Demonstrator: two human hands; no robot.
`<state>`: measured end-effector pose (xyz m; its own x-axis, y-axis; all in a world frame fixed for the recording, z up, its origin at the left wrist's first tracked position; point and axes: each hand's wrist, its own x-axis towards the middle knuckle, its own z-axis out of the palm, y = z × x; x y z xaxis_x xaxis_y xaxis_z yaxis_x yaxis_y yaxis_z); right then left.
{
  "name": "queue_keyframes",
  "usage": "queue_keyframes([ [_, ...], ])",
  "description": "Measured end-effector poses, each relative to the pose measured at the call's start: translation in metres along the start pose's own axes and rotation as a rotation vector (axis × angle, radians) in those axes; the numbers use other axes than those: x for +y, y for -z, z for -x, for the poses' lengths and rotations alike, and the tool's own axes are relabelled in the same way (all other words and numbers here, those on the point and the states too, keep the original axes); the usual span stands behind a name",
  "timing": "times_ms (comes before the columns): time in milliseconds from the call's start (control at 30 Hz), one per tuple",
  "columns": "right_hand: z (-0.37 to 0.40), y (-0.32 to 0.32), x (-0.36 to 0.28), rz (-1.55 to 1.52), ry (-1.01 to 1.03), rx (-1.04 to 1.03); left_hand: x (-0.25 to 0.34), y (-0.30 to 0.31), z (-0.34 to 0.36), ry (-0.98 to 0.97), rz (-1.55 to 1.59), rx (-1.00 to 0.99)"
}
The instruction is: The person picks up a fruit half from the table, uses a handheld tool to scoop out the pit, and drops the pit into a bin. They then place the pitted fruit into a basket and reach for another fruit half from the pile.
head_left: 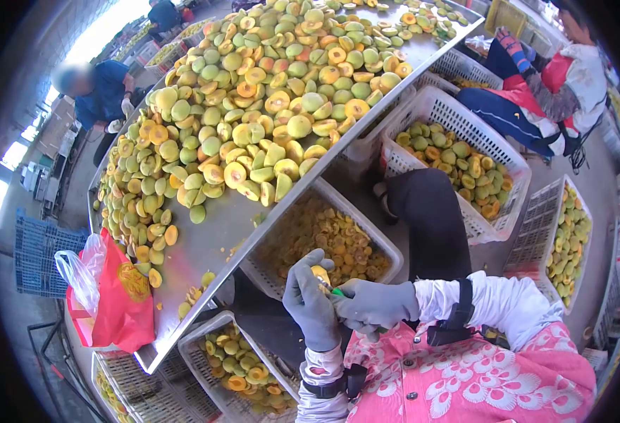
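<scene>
My left hand point(310, 299), in a grey glove, has its fingers closed around a small yellow peach half point(319, 273). My right hand point(377, 304), also gloved in grey, grips a small tool with a green handle point(337, 291). The tool's tip meets the fruit, partly hidden by my fingers, so its exact shape cannot be made out. Both hands are over a white plastic crate point(394, 257) holding yellow, torn fruit pieces point(338, 243). Beyond them, a sloping metal table point(204, 243) carries a big heap of halved green-yellow peaches point(253, 106).
White crates of peach halves stand to the right point(514, 211), far right point(535, 261) and lower left point(190, 352). A red bag point(116, 296) rests on the table's near-left corner. One co-worker point(102, 95) is across the table; another person point(556, 92) sits at right.
</scene>
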<state>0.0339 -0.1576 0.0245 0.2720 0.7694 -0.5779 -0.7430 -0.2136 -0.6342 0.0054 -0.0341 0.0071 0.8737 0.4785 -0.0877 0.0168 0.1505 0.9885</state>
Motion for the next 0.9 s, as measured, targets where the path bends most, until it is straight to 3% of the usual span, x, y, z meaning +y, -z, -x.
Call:
queue_keyframes([
  [33, -0.002, 0.005, 0.005, -0.01, -0.001, -0.004, 0.001, 0.0, 0.001, -0.011, -0.025, -0.008],
  [100, -0.006, 0.016, 0.011, -0.202, -0.024, -0.3, -0.003, 0.003, 0.001, -0.044, -0.041, -0.054],
  [167, -0.003, 0.013, 0.003, -0.16, -0.067, -0.215, -0.006, 0.004, -0.001, -0.076, -0.051, -0.106],
  [233, 0.001, 0.006, -0.011, 0.338, -0.077, 0.089, -0.008, 0.004, -0.004, 0.147, 0.107, -0.107],
  [300, 0.005, 0.009, -0.011, 0.305, -0.091, 0.059, -0.012, 0.004, -0.003, 0.183, 0.078, -0.089],
  [367, -0.004, 0.026, 0.013, -0.488, -0.289, -0.528, -0.013, 0.006, 0.002, 0.135, -0.037, -0.151],
  [400, -0.007, 0.029, 0.018, -0.482, -0.257, -0.662, -0.012, 0.008, -0.001, 0.14, -0.039, -0.144],
  [467, -0.011, 0.032, 0.022, -0.494, -0.196, -0.706, -0.009, 0.01, -0.008, -0.097, -0.063, -0.318],
  [500, -0.013, 0.032, 0.021, -0.497, -0.125, -0.742, -0.015, 0.013, -0.009, -0.1, -0.065, -0.311],
  [567, -0.018, 0.032, 0.027, -0.523, -0.129, -0.674, -0.036, 0.014, -0.014, 0.031, 0.385, -0.383],
  [633, -0.025, 0.035, 0.031, -0.584, -0.097, -0.676, -0.049, 0.012, -0.016, 0.059, 0.325, -0.298],
  [667, -0.025, 0.036, 0.03, -0.326, 0.051, -0.597, -0.064, 0.021, -0.02, 0.252, 0.556, -0.231],
  [700, -0.026, 0.034, 0.035, -0.331, 0.038, -0.599, -0.068, 0.026, -0.021, 0.439, 0.785, -0.15],
  [767, -0.034, 0.032, 0.038, -0.234, 0.115, -0.238, -0.072, 0.028, -0.018, 0.371, 0.821, -0.132],
  [800, -0.038, 0.03, 0.037, -0.099, 0.061, -0.003, -0.061, 0.022, -0.013, 0.303, 0.637, 0.01],
  [833, -0.045, 0.029, 0.041, -0.087, 0.057, -0.009, -0.055, 0.019, -0.011, 0.231, 0.451, 0.15],
  [900, -0.058, 0.023, 0.05, 0.795, 0.424, 0.581, -0.061, 0.026, -0.012, 0.113, 0.27, 0.139],
])
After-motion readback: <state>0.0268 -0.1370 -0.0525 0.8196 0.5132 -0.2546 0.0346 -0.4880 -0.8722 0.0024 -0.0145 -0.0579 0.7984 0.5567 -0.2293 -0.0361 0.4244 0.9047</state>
